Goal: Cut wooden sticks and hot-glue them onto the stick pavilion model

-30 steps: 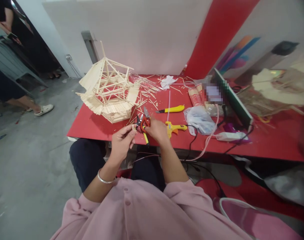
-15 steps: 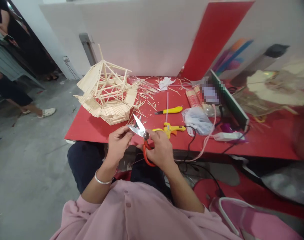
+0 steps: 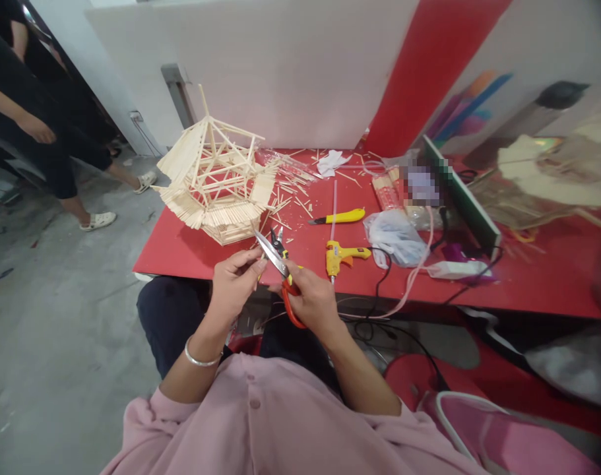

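Surrounding the work are several items: a stick model [image 3: 216, 191] behind the left hand [image 3: 235, 285], loose sticks [image 3: 282, 200] scattered beside its right side, and pliers [image 3: 279, 245] lying just beyond the scissors [image 3: 275, 258], partly covered by them. Right of the pliers, a yellow glue gun [image 3: 348, 253] lies with its nozzle toward the front edge. Behind it, a yellow cutter [image 3: 348, 216] crosses a translucent rod [image 3: 335, 194]. Farther right are a plastic bag [image 3: 395, 235] and an upright board [image 3: 461, 194]. The surface [image 3: 307, 254] is red and strewn with stick offcuts; it adjoins a white panel [image 3: 280, 72] with a red stripe [image 3: 431, 72]. A grey floor [image 3: 97, 323] extends to the left, where another person's pale shoe [image 3: 98, 221] is visible. The scissors are located at the front edge of the surface, between both hands. Their long axis runs diagonally: red handles toward the wearer, tips forward and left toward the model's base, blades nearly together. The right hand [image 3: 311, 293] has its fingers wrapped around the handles. The left thumb and fingers pinch a small pale piece [image 3: 261, 256] against the blades; most of this piece is hidden.
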### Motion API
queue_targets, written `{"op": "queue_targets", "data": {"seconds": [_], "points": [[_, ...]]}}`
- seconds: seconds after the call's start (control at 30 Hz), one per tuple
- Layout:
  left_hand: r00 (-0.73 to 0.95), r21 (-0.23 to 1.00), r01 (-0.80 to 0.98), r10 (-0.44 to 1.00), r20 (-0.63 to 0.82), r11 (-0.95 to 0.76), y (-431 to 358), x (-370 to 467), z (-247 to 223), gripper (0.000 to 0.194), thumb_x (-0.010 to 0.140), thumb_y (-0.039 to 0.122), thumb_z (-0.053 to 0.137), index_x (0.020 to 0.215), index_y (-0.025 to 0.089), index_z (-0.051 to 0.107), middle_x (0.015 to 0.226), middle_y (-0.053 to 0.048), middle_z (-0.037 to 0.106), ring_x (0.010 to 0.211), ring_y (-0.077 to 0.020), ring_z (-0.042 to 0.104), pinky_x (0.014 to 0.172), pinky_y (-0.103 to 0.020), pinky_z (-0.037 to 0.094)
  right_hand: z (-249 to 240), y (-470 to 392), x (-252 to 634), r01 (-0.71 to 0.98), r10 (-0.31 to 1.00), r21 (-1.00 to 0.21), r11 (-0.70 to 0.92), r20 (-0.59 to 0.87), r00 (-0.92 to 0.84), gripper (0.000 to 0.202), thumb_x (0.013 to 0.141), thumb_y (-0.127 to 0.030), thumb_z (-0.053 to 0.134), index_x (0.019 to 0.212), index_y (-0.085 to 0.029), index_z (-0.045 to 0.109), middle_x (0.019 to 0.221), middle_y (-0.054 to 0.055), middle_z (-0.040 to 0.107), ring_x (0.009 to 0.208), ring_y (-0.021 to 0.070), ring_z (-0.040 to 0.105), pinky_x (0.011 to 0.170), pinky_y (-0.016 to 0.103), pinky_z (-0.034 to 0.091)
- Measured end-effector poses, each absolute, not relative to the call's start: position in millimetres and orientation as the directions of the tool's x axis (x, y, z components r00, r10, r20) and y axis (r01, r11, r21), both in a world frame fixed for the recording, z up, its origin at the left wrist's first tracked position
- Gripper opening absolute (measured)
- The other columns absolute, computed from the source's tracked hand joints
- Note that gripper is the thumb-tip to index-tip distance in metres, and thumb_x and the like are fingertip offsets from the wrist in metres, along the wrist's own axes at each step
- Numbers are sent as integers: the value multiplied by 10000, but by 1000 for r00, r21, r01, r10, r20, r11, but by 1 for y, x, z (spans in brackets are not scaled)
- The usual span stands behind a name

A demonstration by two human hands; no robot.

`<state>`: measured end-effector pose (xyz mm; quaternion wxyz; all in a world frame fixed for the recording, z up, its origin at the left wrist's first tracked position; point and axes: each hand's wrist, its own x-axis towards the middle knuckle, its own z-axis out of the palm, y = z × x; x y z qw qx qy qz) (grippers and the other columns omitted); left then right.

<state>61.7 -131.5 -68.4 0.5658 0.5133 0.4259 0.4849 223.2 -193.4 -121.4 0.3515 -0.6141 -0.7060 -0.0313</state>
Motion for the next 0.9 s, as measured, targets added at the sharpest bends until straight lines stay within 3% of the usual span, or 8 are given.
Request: {"op": "queue_targets", "data": {"seconds": [0.1,0.23,0.37,0.43,0.53,0.63,0.77,0.9], "points": [[172,996,-86,985,27,-12,-131,61,-69,130,724,234,772,844,189,786,519,49,539,421,-53,403,410,-179,329,-115,-194,220,901,865,-391,190,501,35,468,880,-394,603,1290,-170,623,861,70,676,776,187,610,637,277,417],[169,998,-45,984,60,-53,-130,57,-70,67,739,208,739,792,186,773,538,44,550,440,-57,414,421,-177,335,-102,-191,216,951,864,-300,79,497,85,460,858,-439,612,1262,-225,659,885,78,659,815,209,593,625,290,378],[138,997,-51,989,57,-50,-129,55,-70,64,715,190,751,777,182,770,571,34,579,451,-59,433,425,-179,348,-105,-188,215,960,857,-265,94,512,57,451,881,-460,587,1260,-230,672,872,77,687,784,199,603,602,284,363],[114,997,-65,992,54,-47,-129,55,-71,114,702,196,774,815,185,774,605,30,608,454,-57,445,423,-180,353,-111,-188,215,946,868,-301,117,495,50,441,891,-453,582,1256,-223,677,852,72,710,746,186,615,599,275,374],[95,990,-139,995,-4,17,-127,57,-71,186,690,246,810,857,181,763,570,40,601,417,-50,432,391,-178,333,-116,-187,216,875,905,-473,108,411,110,444,924,-443,538,1278,-204,656,834,65,733,718,168,638,657,256,433],[167,930,-312,975,-147,194,-123,60,-71,204,686,305,820,796,164,721,554,35,596,411,-55,467,359,-169,317,-112,-173,222,815,922,-564,-132,233,311,514,925,-525,506,1306,-199,620,816,82,739,713,207,663,667,288,461],[315,783,-479,910,-269,397,-117,62,-72,244,658,290,834,799,132,712,622,17,611,487,-58,552,379,-145,360,-106,-138,235,822,871,-330,-464,-3,491,520,925,-513,476,1275,-154,615,898,179,741,845,315,703,685,357,460],[304,746,-513,903,-304,424,-114,60,-76,272,654,254,839,859,120,719,614,28,599,480,-46,548,394,-133,384,-114,-117,240,844,875,-252,-473,-27,483,489,944,-417,433,1331,-148,565,1063,195,718,966,323,692,739,369,466]]}}
